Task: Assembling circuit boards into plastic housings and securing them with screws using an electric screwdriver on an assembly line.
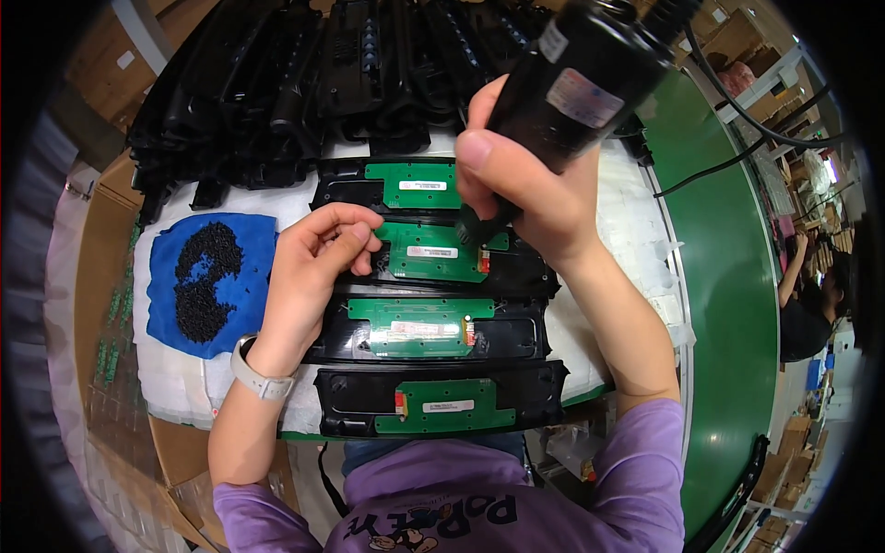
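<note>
My right hand (pixel 553 189) is wrapped round a black electric screwdriver (pixel 576 88), tilted with its nose down over the right part of a green circuit board (pixel 424 267). The board lies in a long black plastic panel (pixel 521 267). Whether the bit touches a screw is hidden. My left hand (pixel 313 263), a pale watch on its wrist, rests at the board's left edge with thumb and fingers pinched together; what they hold, if anything, does not show. To its left, small black screws (pixel 201 313) lie heaped on a blue cloth (pixel 164 300).
More black panels with green boards lie above (pixel 419 172) and below, in a row toward me. A pile of black plastic parts (pixel 277 83) fills the table's far side. A green surface (pixel 728 276) runs along the right. Cables hang at upper right; another person (pixel 807 309) is beyond.
</note>
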### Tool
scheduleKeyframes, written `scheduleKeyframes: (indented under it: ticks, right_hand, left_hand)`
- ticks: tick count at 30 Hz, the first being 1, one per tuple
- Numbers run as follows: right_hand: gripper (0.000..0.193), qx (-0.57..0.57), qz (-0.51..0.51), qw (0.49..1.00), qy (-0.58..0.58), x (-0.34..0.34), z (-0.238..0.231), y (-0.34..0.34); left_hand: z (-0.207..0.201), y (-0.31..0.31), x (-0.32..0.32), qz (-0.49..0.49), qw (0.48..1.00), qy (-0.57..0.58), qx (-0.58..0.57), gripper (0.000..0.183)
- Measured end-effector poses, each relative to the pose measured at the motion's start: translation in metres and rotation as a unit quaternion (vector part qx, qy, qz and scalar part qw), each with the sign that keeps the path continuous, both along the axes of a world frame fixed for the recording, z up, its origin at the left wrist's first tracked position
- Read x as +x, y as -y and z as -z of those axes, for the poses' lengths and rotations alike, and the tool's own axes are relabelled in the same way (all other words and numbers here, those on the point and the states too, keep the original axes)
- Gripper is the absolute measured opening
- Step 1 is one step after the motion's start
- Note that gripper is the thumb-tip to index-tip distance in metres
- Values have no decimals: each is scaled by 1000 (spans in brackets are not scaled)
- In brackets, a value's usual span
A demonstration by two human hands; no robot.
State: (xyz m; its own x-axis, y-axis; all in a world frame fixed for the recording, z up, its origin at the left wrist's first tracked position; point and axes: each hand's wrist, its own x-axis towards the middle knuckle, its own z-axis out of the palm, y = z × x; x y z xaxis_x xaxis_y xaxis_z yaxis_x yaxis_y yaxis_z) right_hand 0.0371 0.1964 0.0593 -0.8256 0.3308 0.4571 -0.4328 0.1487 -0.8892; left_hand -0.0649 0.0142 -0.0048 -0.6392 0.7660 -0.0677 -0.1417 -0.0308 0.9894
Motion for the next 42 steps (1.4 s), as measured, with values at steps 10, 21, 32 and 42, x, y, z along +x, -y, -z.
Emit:
scheduleKeyframes:
  ticks: [10, 21, 32, 42]
  right_hand:
    - [19, 46, 14, 998, -42, -4, 1, 8]
    - [26, -247, -133, 939, -200, 11, -28, -3]
    - [24, -297, -129, 928, -185, 14, -23, 8]
    - [25, -322, -121, 922, -180, 11, -21, 8]
  left_hand:
    - [3, -1, -1, 15, 998, 54, 3, 17]
    - [-11, 2, 13, 82, 994, 63, 43, 14]
    - [-9, 4, 14, 119, 988, 70, 71, 13]
    - [-10, -2, 20, 86, 991, 92, 52, 24]
